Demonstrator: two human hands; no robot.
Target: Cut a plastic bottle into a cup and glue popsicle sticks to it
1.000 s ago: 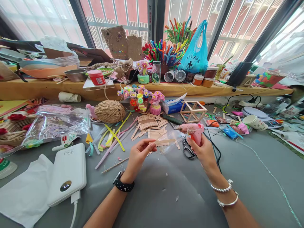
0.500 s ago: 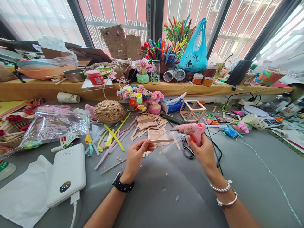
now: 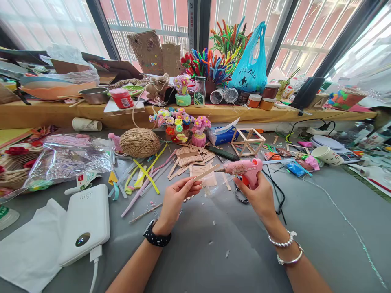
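Note:
Between the thumb and fingers of my left hand (image 3: 179, 197) is a wooden craft stick (image 3: 206, 173), its free end tilted up to the right. My right hand (image 3: 259, 195) is wrapped round the handle of a pink hot glue gun (image 3: 241, 167), whose nozzle points left at the far end of the stick. Tip and stick look very close; whether they touch I cannot tell. Behind them lies a pile of loose craft sticks (image 3: 187, 156). A cube frame of sticks (image 3: 248, 141) stands further back. Scissors (image 3: 241, 196) lie partly hidden behind my right hand.
A twine ball (image 3: 139, 142), pipe cleaners (image 3: 147, 176) and a white power bank (image 3: 87, 224) with its cable lie to the left. A black cord (image 3: 281, 195) runs beside my right hand. Jars and a blue bag (image 3: 251, 61) stand on the back ledge.
The glue gun has moved slightly left, bringing its nozzle to the stick's end. The craft stick has tilted from nearly level to sloping upward. Both hands keep their hold.

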